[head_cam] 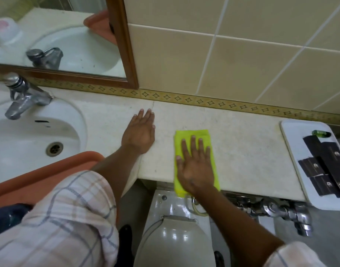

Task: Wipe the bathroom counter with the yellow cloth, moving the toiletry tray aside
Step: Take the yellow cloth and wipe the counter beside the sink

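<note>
A folded yellow cloth (186,136) lies flat on the pale stone counter (248,147), its near end hanging over the front edge. My right hand (194,164) presses flat on the cloth with fingers spread. My left hand (140,132) rests palm down on the bare counter, just left of the cloth, holding nothing. The white toiletry tray (296,139) sits at the counter's right end, partly overhanging the front edge, carrying several black boxes (327,166) and a small green bottle (321,133).
A white sink (20,135) with a chrome tap (22,95) is at the left, an orange basin (42,170) against its front. A wood-framed mirror (126,54) hangs on the tiled wall. Below the counter are a toilet (176,234) and chrome pipework (281,209).
</note>
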Action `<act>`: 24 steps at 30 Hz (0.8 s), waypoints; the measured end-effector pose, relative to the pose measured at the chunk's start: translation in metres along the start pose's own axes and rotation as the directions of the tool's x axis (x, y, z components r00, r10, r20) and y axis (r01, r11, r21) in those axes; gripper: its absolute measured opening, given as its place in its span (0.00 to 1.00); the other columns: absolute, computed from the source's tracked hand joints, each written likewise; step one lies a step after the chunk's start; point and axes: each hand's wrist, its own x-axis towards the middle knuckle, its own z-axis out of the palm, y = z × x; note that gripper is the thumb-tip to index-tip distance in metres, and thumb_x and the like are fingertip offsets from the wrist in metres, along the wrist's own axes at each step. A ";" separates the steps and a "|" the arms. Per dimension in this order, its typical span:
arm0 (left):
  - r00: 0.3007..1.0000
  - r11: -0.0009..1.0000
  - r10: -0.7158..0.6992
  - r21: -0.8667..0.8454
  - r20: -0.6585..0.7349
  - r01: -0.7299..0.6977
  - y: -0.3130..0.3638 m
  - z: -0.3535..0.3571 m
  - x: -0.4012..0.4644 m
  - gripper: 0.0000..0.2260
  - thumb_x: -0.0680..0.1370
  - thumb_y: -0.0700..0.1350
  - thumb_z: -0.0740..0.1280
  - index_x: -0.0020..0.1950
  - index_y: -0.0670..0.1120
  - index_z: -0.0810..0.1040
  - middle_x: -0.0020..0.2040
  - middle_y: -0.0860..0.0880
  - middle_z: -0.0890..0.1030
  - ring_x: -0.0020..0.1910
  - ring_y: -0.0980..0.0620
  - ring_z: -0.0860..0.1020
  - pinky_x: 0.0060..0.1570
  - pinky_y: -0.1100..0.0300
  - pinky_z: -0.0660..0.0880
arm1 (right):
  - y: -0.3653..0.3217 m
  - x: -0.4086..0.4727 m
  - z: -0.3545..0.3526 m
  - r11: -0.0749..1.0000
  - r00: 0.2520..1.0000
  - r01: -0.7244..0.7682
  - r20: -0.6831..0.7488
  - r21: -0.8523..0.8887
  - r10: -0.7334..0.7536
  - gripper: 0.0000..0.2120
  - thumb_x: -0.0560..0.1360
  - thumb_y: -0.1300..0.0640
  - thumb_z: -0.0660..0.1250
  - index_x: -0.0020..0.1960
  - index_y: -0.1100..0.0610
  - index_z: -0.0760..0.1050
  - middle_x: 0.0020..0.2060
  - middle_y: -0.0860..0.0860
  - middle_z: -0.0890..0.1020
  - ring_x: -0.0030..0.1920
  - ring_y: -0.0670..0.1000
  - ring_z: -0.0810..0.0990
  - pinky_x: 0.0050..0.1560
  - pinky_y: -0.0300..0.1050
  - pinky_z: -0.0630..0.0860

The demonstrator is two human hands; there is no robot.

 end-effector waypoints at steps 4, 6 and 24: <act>1.000 1.000 0.009 -0.008 -0.030 -0.009 -0.002 0.003 0.001 0.24 0.82 0.48 0.50 0.77 0.43 0.60 0.78 0.46 0.60 0.78 0.45 0.55 0.77 0.50 0.53 | -0.041 0.026 0.012 1.000 1.000 -0.011 0.010 0.025 0.011 0.29 0.80 0.41 0.40 0.79 0.49 0.46 0.79 0.55 0.46 0.78 0.58 0.40 0.76 0.61 0.41; 1.000 1.000 0.008 -0.015 -0.026 -0.008 -0.004 0.004 0.003 0.24 0.82 0.49 0.50 0.77 0.44 0.59 0.79 0.46 0.60 0.78 0.46 0.54 0.77 0.50 0.52 | -0.047 0.048 0.012 1.000 1.000 -0.009 0.007 0.023 0.009 0.29 0.80 0.42 0.41 0.79 0.48 0.47 0.79 0.55 0.48 0.78 0.58 0.42 0.76 0.62 0.42; 0.996 0.997 0.053 -0.046 -0.076 -0.057 -0.005 0.005 0.000 0.23 0.82 0.46 0.52 0.76 0.42 0.63 0.77 0.44 0.63 0.77 0.44 0.58 0.76 0.49 0.55 | -0.031 0.075 -0.007 0.998 0.998 0.055 0.011 0.009 -0.055 0.32 0.76 0.42 0.51 0.78 0.47 0.50 0.79 0.54 0.50 0.79 0.57 0.44 0.76 0.62 0.43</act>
